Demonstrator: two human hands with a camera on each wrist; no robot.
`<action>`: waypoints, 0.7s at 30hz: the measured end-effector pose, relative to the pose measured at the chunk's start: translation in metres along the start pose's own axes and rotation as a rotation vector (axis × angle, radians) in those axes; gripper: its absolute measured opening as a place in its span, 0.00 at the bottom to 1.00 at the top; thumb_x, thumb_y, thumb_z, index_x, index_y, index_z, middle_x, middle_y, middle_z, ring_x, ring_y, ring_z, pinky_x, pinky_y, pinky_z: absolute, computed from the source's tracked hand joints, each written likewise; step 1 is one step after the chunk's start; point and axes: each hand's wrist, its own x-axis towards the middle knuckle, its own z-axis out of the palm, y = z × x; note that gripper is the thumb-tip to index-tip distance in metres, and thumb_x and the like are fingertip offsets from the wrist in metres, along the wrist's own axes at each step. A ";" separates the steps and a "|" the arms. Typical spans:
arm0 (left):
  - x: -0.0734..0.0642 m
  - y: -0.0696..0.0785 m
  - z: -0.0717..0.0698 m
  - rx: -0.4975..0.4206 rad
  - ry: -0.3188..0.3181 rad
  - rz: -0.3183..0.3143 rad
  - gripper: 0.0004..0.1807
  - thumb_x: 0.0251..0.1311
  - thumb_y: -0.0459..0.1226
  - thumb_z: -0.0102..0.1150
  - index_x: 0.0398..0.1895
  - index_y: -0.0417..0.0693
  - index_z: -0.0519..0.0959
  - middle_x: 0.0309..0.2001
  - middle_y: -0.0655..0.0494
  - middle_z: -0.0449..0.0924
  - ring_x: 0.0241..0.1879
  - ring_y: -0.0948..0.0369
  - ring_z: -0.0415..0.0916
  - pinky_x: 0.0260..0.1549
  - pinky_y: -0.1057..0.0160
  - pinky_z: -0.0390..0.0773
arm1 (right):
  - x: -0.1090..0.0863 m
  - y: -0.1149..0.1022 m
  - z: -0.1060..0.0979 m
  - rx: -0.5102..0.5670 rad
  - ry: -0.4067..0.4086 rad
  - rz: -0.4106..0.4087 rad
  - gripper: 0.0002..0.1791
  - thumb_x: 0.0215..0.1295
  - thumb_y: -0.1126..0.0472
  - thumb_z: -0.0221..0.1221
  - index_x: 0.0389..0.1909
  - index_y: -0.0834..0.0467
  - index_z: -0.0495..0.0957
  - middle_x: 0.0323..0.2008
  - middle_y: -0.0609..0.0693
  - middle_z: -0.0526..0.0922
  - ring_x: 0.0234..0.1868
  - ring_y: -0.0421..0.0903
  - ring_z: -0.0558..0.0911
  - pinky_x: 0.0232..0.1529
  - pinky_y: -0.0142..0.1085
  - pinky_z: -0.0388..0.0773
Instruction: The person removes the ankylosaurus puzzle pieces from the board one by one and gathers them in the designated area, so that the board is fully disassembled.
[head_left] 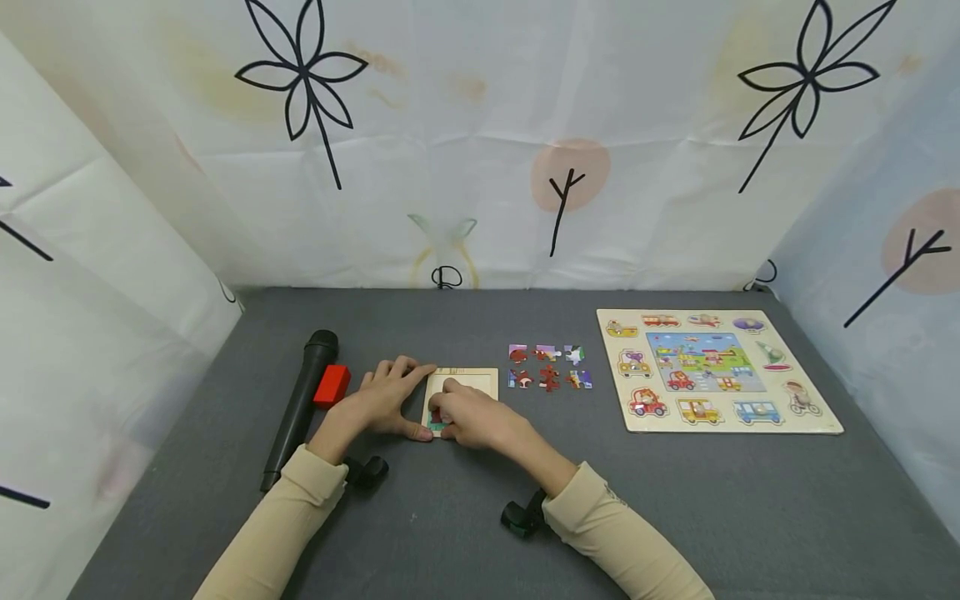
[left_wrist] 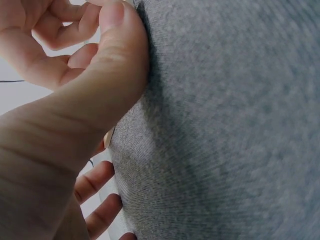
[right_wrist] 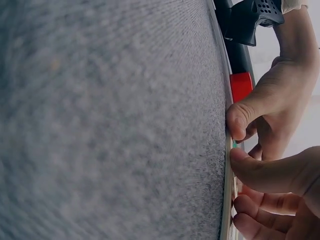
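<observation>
A small wooden puzzle board [head_left: 483,379] with a raised frame lies between both hands. My left hand [head_left: 386,400] rests along its left side, fingers spread to the far corner and thumb at the near corner. My right hand [head_left: 476,417] reaches over the board with curled fingers, pinching a jigsaw piece [head_left: 437,422] with dark red and teal on it at the near left corner; the fingers partly hide it. In the right wrist view, the right thumb [right_wrist: 245,156] sits at the board's edge, close to the left thumb [right_wrist: 239,122].
Several loose jigsaw pieces [head_left: 549,377] lie in two rows right of the board. A larger vehicle puzzle board [head_left: 821,421] lies farther right. On the left are a black microphone [head_left: 302,408] and a red block [head_left: 332,386]. Fabric walls [head_left: 465,100] border the grey table [head_left: 450,533].
</observation>
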 end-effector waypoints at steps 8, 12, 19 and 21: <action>0.000 0.001 0.000 -0.003 -0.001 -0.002 0.59 0.49 0.62 0.75 0.80 0.52 0.58 0.71 0.42 0.60 0.66 0.40 0.59 0.58 0.40 0.65 | -0.001 0.000 0.000 -0.033 0.028 0.003 0.17 0.63 0.60 0.71 0.51 0.52 0.83 0.44 0.48 0.79 0.36 0.39 0.76 0.40 0.31 0.77; 0.000 0.000 0.000 -0.001 0.000 0.002 0.59 0.49 0.62 0.75 0.80 0.52 0.58 0.71 0.41 0.60 0.66 0.40 0.60 0.57 0.40 0.65 | 0.000 0.000 0.000 -0.031 0.025 0.009 0.21 0.63 0.60 0.71 0.58 0.52 0.83 0.45 0.48 0.80 0.36 0.39 0.77 0.40 0.31 0.78; 0.000 0.000 0.000 0.010 0.006 0.012 0.59 0.48 0.63 0.75 0.80 0.51 0.58 0.71 0.41 0.60 0.64 0.41 0.61 0.55 0.41 0.66 | 0.001 -0.001 0.000 -0.036 0.028 0.010 0.22 0.69 0.61 0.66 0.63 0.53 0.80 0.46 0.49 0.80 0.34 0.39 0.76 0.36 0.29 0.76; 0.000 0.000 0.000 0.009 0.005 0.014 0.59 0.48 0.63 0.75 0.80 0.51 0.58 0.71 0.41 0.60 0.64 0.41 0.61 0.55 0.41 0.66 | 0.001 -0.001 0.000 -0.051 0.024 0.008 0.24 0.68 0.60 0.66 0.65 0.53 0.79 0.47 0.49 0.79 0.34 0.39 0.75 0.36 0.29 0.75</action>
